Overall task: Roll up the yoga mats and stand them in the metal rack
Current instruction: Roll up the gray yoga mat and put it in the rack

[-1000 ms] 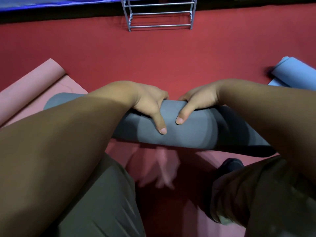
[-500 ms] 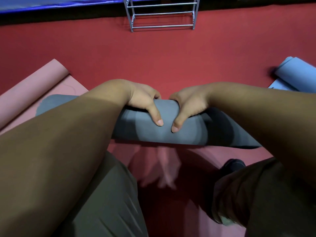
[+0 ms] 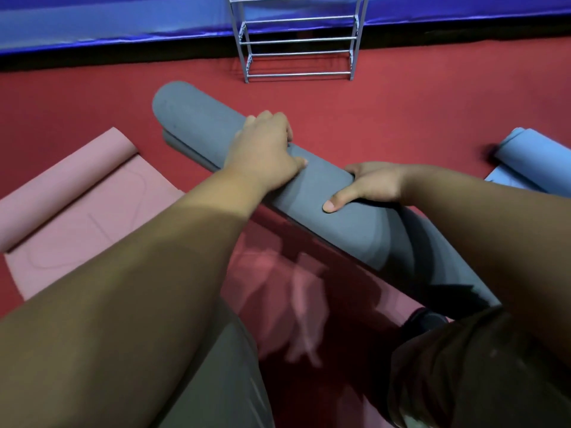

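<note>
Noting hand positions first: the left hand [image 3: 262,149] lies over the top of the grey rolled foam yoga mat [image 3: 315,186], fingers curled down its far side. The right hand [image 3: 374,183] clasps the roll just beside it, thumb flat on the near face; its other fingers are hidden behind the roll. Both hands grip near mid-length. We read this as a balance hold that also keeps the wraps from springing open.

The grey roll runs diagonally, far end towards the upper left and near end down by the person's right leg. We cannot tell whether the near end touches the red carpeted floor [image 3: 401,103]. A loose outer edge shows beneath the far end, so the last wrap is probably not tight.

The silver tubular metal rack [image 3: 296,41] stands straight ahead against the dark wall base, well apart from the roll. No mat shows in the part we can see.

Still on the floor: a pink foam yoga mat [image 3: 77,211], half rolled, to the left; a light blue foam yoga mat [image 3: 531,156], partly rolled, at the right edge.

Judgement: rolling of the grey mat is done and the carry to the rack is in hand. Two mats remain. The next move calls for upending the roll while pinning its loose edge.
</note>
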The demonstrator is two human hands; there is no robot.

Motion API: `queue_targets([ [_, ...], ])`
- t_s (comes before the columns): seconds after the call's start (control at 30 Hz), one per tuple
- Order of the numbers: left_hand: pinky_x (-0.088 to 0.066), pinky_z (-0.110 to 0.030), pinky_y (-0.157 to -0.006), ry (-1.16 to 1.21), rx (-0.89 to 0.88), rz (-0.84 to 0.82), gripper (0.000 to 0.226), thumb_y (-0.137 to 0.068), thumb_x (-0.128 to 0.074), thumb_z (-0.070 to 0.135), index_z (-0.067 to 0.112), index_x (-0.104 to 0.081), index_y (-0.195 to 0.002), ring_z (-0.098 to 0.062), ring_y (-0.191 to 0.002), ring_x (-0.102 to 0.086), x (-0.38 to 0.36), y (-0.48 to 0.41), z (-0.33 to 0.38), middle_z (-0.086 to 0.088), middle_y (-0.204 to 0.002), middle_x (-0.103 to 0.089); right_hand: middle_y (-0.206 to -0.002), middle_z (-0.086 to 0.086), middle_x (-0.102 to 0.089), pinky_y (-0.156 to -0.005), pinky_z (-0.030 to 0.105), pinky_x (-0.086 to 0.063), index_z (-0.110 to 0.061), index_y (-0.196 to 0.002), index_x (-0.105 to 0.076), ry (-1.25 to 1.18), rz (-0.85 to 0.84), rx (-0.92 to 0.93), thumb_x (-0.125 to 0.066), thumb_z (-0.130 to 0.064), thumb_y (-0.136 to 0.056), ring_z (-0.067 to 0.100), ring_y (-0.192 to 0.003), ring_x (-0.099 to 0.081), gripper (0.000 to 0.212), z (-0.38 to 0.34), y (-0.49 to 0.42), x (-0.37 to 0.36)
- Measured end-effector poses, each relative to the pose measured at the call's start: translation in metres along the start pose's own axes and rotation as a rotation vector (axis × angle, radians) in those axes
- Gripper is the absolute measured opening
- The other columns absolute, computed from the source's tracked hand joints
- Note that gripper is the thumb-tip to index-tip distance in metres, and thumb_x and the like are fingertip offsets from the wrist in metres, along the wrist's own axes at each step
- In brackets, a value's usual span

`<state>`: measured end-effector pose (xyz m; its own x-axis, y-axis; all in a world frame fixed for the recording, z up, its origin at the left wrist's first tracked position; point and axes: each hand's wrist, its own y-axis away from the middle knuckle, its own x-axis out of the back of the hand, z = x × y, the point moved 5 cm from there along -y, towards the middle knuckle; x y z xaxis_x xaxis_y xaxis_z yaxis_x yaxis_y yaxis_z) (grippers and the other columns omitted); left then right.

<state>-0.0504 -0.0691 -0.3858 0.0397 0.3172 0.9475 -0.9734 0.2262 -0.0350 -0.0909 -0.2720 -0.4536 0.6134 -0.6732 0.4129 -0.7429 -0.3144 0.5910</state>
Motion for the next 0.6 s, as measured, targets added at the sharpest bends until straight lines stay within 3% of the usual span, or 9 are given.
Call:
queue_targets([
  [0.1,-0.052,-0.042,-0.093,0.068,0.277,0.074,0.041,-0.091,-0.074,0.051,0.017,-0.066,-0.112,-0.037,-0.114,-0.064,0.007,0.004,-0.005,-0.008,-0.119,-0.068,-0.107,-0.002,-0.083,-0.098,0.047,-0.062,-0.027,-0.121,-0.073,-0.067,0.041,0.009,-0.096,-0.04,-0.073,0.023,-0.097,-0.081,0.055,0.0,-0.002,0.003],
  [0.23,-0.053,-0.041,-0.1,0.194,0.601,-0.054,0.074,-0.093,-0.059,0.075,0.011,-0.066,-0.13,-0.04,-0.122,-0.066,0.001,0.013,-0.027,-0.013,-0.133,-0.069,-0.108,-0.002,-0.082,-0.097,0.049,-0.062,-0.027,-0.123,-0.071,-0.094,0.08,0.01,-0.102,-0.053,-0.055,0.024,-0.096,-0.081,0.079,0.0,-0.006,0.004],
  [0.37,-0.052,-0.051,-0.106,0.547,0.849,-0.144,0.133,-0.065,-0.064,0.099,-0.001,-0.035,-0.148,-0.041,-0.119,-0.064,-0.008,0.023,-0.045,-0.011,-0.142,-0.047,-0.107,-0.002,-0.083,-0.098,0.05,-0.062,-0.026,-0.122,-0.071,-0.123,0.081,0.049,-0.1,-0.046,-0.063,0.024,-0.097,-0.081,0.069,-0.005,-0.003,0.002],
  [0.43,-0.055,-0.053,-0.092,0.895,0.865,-0.103,0.149,-0.039,-0.077,0.1,0.01,-0.038,-0.15,-0.036,-0.116,-0.064,-0.014,0.023,-0.051,-0.002,-0.144,-0.053,-0.106,-0.002,-0.083,-0.098,0.049,-0.062,-0.027,-0.121,-0.071,-0.14,0.081,0.068,-0.099,-0.042,-0.068,0.023,-0.096,-0.081,0.062,-0.009,0.0,0.0],
  [0.5,-0.059,-0.057,-0.072,1.194,0.887,-0.086,0.133,-0.038,-0.091,0.086,0.019,-0.049,-0.145,-0.033,-0.105,-0.069,-0.022,0.021,-0.055,-0.002,-0.135,-0.066,-0.104,-0.005,-0.083,-0.097,0.046,-0.062,-0.028,-0.118,-0.072,-0.133,0.1,0.087,-0.098,-0.042,-0.069,0.02,-0.095,-0.081,0.057,-0.014,0.001,-0.003],
  [0.6,-0.062,-0.052,-0.061,1.304,0.829,-0.034,0.083,-0.069,-0.096,0.059,0.021,-0.058,-0.133,-0.027,-0.09,-0.076,-0.009,0.026,-0.044,-0.004,-0.115,-0.076,-0.104,-0.007,-0.082,-0.095,0.043,-0.062,-0.026,-0.117,-0.072,-0.108,0.107,0.096,-0.099,-0.044,-0.068,0.017,-0.094,-0.08,0.058,-0.019,0.005,-0.008],
])
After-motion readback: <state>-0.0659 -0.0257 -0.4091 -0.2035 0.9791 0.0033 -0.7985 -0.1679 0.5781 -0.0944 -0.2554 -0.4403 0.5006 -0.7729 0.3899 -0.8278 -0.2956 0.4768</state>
